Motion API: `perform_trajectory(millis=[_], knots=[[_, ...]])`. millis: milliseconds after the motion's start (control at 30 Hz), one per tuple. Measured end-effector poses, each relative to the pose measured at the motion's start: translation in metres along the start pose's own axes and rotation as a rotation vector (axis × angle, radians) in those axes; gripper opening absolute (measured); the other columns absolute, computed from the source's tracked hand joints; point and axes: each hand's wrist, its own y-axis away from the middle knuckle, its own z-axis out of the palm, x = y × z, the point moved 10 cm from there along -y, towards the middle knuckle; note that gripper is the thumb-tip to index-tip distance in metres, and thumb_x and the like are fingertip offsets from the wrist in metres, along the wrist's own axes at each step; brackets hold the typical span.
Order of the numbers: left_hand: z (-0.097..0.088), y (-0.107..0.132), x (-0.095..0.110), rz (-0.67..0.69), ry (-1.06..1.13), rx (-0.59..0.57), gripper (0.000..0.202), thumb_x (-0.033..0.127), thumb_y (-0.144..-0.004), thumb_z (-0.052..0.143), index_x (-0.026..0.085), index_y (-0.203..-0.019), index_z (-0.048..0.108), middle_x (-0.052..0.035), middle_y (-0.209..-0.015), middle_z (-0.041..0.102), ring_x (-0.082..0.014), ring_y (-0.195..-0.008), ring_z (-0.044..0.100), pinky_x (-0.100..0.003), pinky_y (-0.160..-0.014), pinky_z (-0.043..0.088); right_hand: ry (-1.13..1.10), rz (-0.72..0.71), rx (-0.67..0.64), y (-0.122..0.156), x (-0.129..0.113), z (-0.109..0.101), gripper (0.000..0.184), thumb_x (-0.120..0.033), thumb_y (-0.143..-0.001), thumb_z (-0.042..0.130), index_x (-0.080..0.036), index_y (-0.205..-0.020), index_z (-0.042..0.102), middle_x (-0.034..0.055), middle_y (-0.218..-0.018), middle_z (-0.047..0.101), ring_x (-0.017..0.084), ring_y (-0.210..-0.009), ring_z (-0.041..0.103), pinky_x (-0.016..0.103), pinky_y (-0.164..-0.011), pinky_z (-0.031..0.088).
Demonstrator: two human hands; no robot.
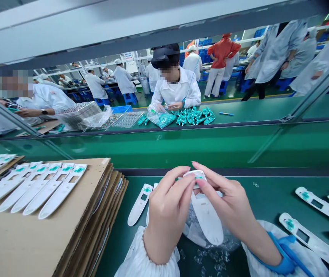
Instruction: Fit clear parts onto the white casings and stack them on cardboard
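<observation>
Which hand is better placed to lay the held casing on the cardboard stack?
Probably the left hand: it is nearer the cardboard stack, while the right hand is farther off. Both hold the far end of the white plastic casing, so the right would need to let go first.

Six white covers (58, 195) lie on the near cardboard stack (91, 196) at the left edge of the desk (264, 204), with several more, too cropped to count, on a second stack (10, 166). Two hands, the left hand (167, 207) and the right hand (232, 200), share one cover; two more, one partly hidden, lie right of the near stack, and at least five toward the desk's right edge. There is one clear bag (231, 243), one blue wristband (282, 252), and many clear bits (199, 254), too jumbled to count, near the front edge.
</observation>
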Motion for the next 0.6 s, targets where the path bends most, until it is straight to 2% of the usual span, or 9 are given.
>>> perform_trajectory(millis=[100,167,233,300,367,433,467,533,600], knots=[[-0.001,-0.003,-0.018,-0.226,0.22,0.009,0.016,0.012,-0.092,0.069,0.02,-0.106,0.073,-0.0073,-0.112,0.072,-0.0158,-0.101,0.072,-0.019,-0.074,0.063,0.032,-0.074,0.053,0.0,-0.009,-0.007,0.03,-0.015,-0.098,0.061,-0.018,-0.125,0.074,-0.0041,-0.077,0.078,0.005,-0.054,0.066,0.009,-0.051,0.05],[0.003,-0.002,-0.023,-0.341,0.322,-0.046,0.014,0.018,-0.093,0.069,0.022,-0.106,0.074,-0.006,-0.115,0.072,-0.0157,-0.102,0.072,-0.016,-0.07,0.062,0.049,-0.141,0.065,0.002,-0.017,-0.009,0.032,-0.013,-0.098,0.061,-0.022,-0.125,0.074,-0.0023,-0.09,0.081,0.006,-0.057,0.069,0.011,-0.055,0.052],[0.006,0.0,-0.02,-0.376,0.37,-0.086,0.011,0.019,-0.095,0.067,0.024,-0.1,0.076,-0.0043,-0.11,0.074,-0.0147,-0.1,0.072,-0.016,-0.074,0.062,0.048,-0.194,0.071,0.006,-0.024,-0.012,0.033,-0.011,-0.098,0.06,-0.024,-0.125,0.074,-0.0002,-0.102,0.081,0.008,-0.064,0.072,0.013,-0.061,0.056],[0.008,0.008,-0.015,-0.407,0.42,-0.08,0.01,0.021,-0.095,0.067,0.024,-0.095,0.076,-0.0044,-0.103,0.075,-0.0152,-0.099,0.072,-0.017,-0.077,0.061,0.043,-0.231,0.076,0.012,-0.029,-0.016,0.034,-0.01,-0.098,0.06,-0.025,-0.125,0.074,0.0005,-0.103,0.081,0.009,-0.065,0.072,0.014,-0.063,0.057],[0.015,0.025,-0.015,-0.52,0.563,-0.038,0.012,0.03,-0.095,0.069,0.024,-0.103,0.076,-0.0077,-0.11,0.074,-0.0188,-0.103,0.072,-0.02,-0.079,0.062,0.038,-0.245,0.079,0.018,-0.032,-0.022,0.036,-0.01,-0.097,0.061,-0.027,-0.127,0.073,-0.0019,-0.094,0.081,0.008,-0.059,0.07,0.014,-0.06,0.057],[0.034,0.052,-0.017,-0.707,0.766,-0.003,0.033,0.043,-0.091,0.074,0.024,-0.117,0.071,-0.0117,-0.123,0.071,-0.0226,-0.104,0.073,-0.023,-0.077,0.062,0.025,-0.24,0.102,0.025,-0.034,-0.029,0.039,-0.009,-0.096,0.062,-0.029,-0.128,0.072,-0.0041,-0.088,0.081,0.008,-0.058,0.069,0.013,-0.061,0.058],[0.045,0.068,-0.017,-0.805,0.849,0.006,0.043,0.049,-0.088,0.076,0.024,-0.122,0.067,-0.0131,-0.127,0.069,-0.0223,-0.098,0.075,-0.022,-0.072,0.062,0.014,-0.231,0.124,0.028,-0.034,-0.033,0.04,-0.009,-0.096,0.062,-0.03,-0.128,0.072,-0.0043,-0.089,0.081,0.008,-0.059,0.071,0.013,-0.063,0.059],[0.061,0.095,-0.015,-0.942,0.901,-0.003,0.054,0.056,-0.082,0.08,0.024,-0.123,0.065,-0.0135,-0.124,0.072,-0.0176,-0.079,0.076,-0.018,-0.062,0.058,-0.02,-0.207,0.174,0.036,-0.034,-0.039,0.037,-0.009,-0.095,0.062,-0.029,-0.125,0.073,-0.0032,-0.092,0.081,0.009,-0.064,0.074,0.012,-0.064,0.059],[0.062,0.113,-0.016,-0.999,0.816,-0.018,0.057,0.06,-0.078,0.082,0.023,-0.118,0.067,-0.0118,-0.111,0.076,-0.0147,-0.067,0.074,-0.016,-0.058,0.056,-0.027,-0.17,0.189,0.043,-0.034,-0.04,0.032,-0.013,-0.095,0.063,-0.028,-0.122,0.074,-0.0032,-0.088,0.081,0.01,-0.064,0.074,0.012,-0.063,0.059]])
